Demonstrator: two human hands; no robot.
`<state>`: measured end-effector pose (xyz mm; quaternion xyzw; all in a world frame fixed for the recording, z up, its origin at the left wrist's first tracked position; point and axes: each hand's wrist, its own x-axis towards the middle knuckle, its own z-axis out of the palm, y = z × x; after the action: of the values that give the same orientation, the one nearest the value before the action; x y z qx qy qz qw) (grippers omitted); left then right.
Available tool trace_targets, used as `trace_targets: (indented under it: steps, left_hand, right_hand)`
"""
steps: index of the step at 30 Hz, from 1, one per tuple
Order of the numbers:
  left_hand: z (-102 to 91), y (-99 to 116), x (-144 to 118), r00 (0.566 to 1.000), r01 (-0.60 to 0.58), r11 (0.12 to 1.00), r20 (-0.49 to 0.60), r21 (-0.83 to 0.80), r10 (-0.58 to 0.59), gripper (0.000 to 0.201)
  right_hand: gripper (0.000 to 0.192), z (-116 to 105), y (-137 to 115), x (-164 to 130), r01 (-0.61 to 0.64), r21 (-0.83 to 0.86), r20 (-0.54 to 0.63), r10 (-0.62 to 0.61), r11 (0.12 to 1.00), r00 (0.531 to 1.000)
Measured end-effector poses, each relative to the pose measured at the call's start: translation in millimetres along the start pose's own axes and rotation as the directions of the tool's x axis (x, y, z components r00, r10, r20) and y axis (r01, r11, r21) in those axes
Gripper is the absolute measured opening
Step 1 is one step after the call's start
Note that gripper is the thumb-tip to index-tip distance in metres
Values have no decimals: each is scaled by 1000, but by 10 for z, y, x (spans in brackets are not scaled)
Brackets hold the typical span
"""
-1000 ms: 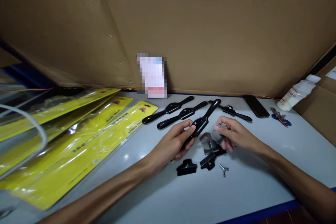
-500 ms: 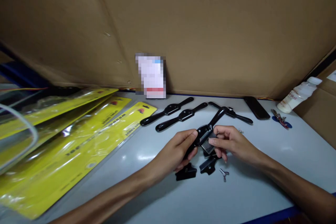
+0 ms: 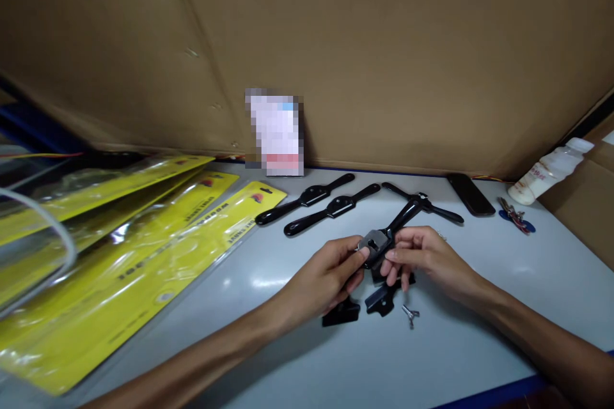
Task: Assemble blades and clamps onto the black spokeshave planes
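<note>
Your left hand (image 3: pixel 336 273) and right hand (image 3: pixel 429 259) are bare, with slender fingers (image 3: pixel 407 238), and behind those fingers narrow wrists (image 3: pixel 472 287) widen into forearms (image 3: pixel 225 340) that are bare too.

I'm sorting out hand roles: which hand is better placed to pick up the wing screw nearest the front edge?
The right, likely: the wing screw lies close to the right hand. The left hand is occupied, gripping the black tool with its thumb against the metal blade.
</note>
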<state>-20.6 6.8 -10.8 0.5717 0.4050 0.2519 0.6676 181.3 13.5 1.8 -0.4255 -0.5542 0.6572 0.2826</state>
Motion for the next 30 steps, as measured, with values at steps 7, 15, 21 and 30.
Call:
trace_targets:
  steps: [7,15,21,30]
  left_hand:
    - [-10,-31,4,998,42,997,-35,-61,-44,45]
    - [-53,19,-5,982,51,968,-162,-246,-93,34]
    - [-54,43,-12,976,73,964,-178,-256,-121,34]
    - [-37,40,-24,975,83,969,-182,-232,-127,33]
  right_hand:
    - [21,-54,-40,-16,19,-218,-55,-32,976,998]
    - [22,-233,-161,-79,176,-881,-19,-404,439,915]
    - [9,-275,-265,-169,138,-947,107,-119,291,987]
    - [19,-43,-286,-259,305,-880,281,-119,364,952]
